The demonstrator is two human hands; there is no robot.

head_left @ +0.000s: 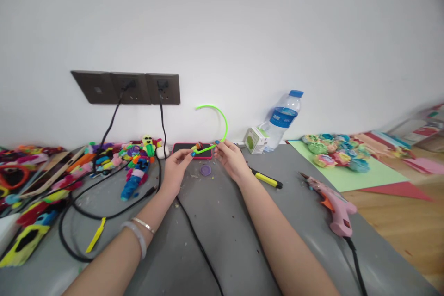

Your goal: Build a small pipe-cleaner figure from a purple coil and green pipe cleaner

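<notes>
A thin bright green headband (226, 125), curved like a C, is held up over the grey table near the wall. One of its ends is pinched in the fingertips of my left hand (176, 169). Farther along the lower arm of the band, my right hand (231, 159) grips it between thumb and fingers. The other end curves up freely in front of the wall. Behind my hands lies a phone with a red edge (208, 153), a small colourful piece on top of it. A round purple disc (205, 170) rests on the table between my hands.
Colourful fuzzy crafts (133, 175) and black cables (114, 215) crowd the left. To the right are a yellow cutter (267, 179), a small box (255, 141), a leaning water bottle (282, 120), a pink glue gun (335, 206) and paper flowers (342, 152) on green paper (367, 178).
</notes>
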